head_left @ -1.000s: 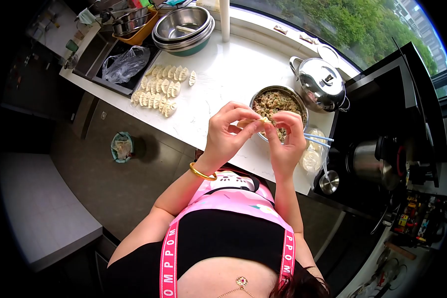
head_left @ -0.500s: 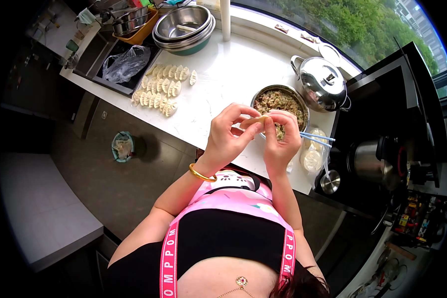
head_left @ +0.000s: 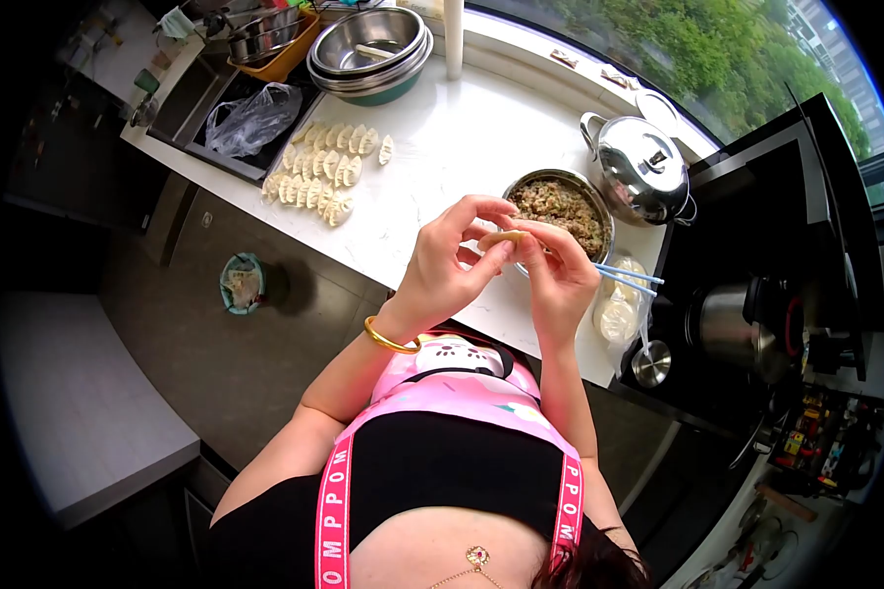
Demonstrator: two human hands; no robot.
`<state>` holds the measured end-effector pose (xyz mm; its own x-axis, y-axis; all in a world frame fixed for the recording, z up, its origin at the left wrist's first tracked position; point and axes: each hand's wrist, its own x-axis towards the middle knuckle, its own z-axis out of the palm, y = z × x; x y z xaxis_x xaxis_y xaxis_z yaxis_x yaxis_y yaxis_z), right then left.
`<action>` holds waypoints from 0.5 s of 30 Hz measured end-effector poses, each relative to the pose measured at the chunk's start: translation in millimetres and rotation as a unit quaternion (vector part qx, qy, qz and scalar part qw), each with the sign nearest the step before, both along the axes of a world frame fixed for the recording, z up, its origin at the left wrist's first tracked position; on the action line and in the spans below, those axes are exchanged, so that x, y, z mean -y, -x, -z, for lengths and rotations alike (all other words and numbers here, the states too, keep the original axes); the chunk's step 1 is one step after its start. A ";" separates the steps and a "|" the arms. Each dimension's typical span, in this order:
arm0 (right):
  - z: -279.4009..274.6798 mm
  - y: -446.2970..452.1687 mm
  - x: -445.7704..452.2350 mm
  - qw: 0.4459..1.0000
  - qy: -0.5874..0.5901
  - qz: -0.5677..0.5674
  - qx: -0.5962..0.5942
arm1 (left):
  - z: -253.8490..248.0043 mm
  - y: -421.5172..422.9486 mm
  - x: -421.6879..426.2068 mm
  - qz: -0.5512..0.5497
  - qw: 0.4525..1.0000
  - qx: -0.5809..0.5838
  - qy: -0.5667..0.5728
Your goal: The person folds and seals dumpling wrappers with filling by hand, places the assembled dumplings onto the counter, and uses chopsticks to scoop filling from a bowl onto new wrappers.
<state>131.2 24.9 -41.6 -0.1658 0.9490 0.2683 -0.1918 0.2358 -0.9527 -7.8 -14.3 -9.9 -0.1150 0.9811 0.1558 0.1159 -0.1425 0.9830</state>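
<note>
A folded dumpling (head_left: 499, 239) is pinched between the fingertips of both hands, held above the counter's front part. My left hand (head_left: 450, 263), with a gold bangle on its wrist, grips one side of it. On the other side, the thumb and fingers of my right hand (head_left: 563, 287) press the dough; the fingers partly cover it. Just behind the hands stands a steel bowl of minced filling (head_left: 563, 211). Blue chopsticks (head_left: 631, 276) stick out past the bowl's right side. Finished dumplings (head_left: 314, 177) lie in rows at the left of the counter.
Stacked steel bowls (head_left: 368, 49) stand at the back left, near a plastic bag (head_left: 255, 120). A lidded pot (head_left: 642, 167) is behind the filling, with bagged wrappers (head_left: 617, 319) to the right. A cooker (head_left: 732, 319) stands on the dark stove. A bin (head_left: 241, 285) sits on the floor.
The fingers have shifted slightly along the dumpling's edge, and the right hand sits a little lower. The whole view has moved slightly; both hands keep their hold.
</note>
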 end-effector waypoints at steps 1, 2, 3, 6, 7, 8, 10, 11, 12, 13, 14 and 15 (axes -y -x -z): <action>0.7 0.9 0.0 1.000 0.000 0.000 0.000 | 0.2 -0.1 0.1 0.000 1.000 0.000 0.000; 1.4 1.7 -0.1 1.000 -0.016 0.019 0.009 | 0.5 -0.1 0.2 -0.004 1.000 0.016 -0.002; 2.0 2.4 -0.2 0.999 -0.032 0.038 0.018 | 1.0 0.0 0.5 -0.008 0.999 0.031 -0.005; 3.5 2.9 0.3 0.993 -0.066 0.069 0.064 | 6.8 2.0 0.3 0.003 0.999 0.041 0.000; 4.2 3.8 0.7 0.993 -0.065 0.069 0.064 | 7.5 2.5 0.4 0.002 0.999 0.040 0.000; 4.8 5.1 1.1 0.993 -0.071 0.076 0.062 | 8.0 3.0 0.4 0.001 0.999 0.031 0.006; 4.9 6.5 1.1 0.992 -0.076 0.083 0.060 | 7.9 4.0 -0.4 -0.001 1.000 0.022 0.011; 5.0 7.0 1.0 0.994 -0.063 0.076 0.050 | 7.8 4.1 -1.2 -0.008 1.000 0.017 0.009; 5.0 7.2 1.1 0.995 -0.050 0.070 0.041 | 7.8 4.0 -1.7 -0.016 1.000 0.012 0.006; 4.5 7.5 0.8 0.996 -0.050 0.068 0.042 | 7.9 4.1 -2.2 -0.017 1.000 0.013 0.006; 3.5 7.7 0.2 0.998 -0.028 0.049 0.031 | 8.3 4.6 -2.8 -0.028 1.000 -0.002 -0.004; 3.0 8.2 0.1 0.999 -0.005 0.031 0.021 | 8.7 5.3 -2.7 -0.038 0.999 -0.016 -0.014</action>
<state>123.1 24.7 -44.6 -0.1185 0.9549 0.2724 -0.1366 0.2560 -0.9570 -13.0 -11.6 -18.6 -0.1834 0.9650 0.1874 0.1587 -0.1590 0.9744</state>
